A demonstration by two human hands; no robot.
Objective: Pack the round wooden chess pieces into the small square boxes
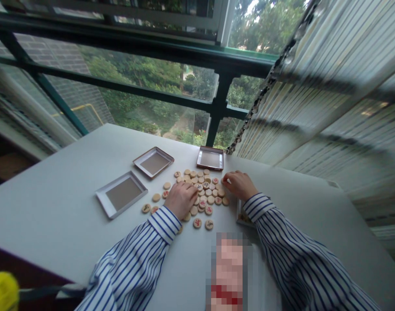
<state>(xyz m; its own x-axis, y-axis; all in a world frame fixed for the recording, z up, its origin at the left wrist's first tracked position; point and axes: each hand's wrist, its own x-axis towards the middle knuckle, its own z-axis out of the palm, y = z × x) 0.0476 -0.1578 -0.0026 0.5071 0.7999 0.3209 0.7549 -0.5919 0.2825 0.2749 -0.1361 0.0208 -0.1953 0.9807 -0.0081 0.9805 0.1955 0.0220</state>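
Observation:
Round wooden Chinese chess pieces (210, 200) lie in a loose pile on the white table (71, 185), some showing red or black characters and others plain. Over the left side of the pile, my left hand (180, 198) rests with curled fingers, its fingertips down among the pieces; what they grip, if anything, is hidden. At the pile's right edge my right hand (241, 183) has its thumb and fingers pinched together, seemingly on one Chinese chess piece (224, 180). Beneath my right wrist sits a partly covered box (240, 216) with some contents.
Two shallow open trays, a white-rimmed one (121, 194) and a brown-edged one (154, 162), lie left of the pile. Another tray (210, 158) stands behind it. A window with a green frame (221, 97) borders the far edge, and a pleated blind (314, 108) hangs at right.

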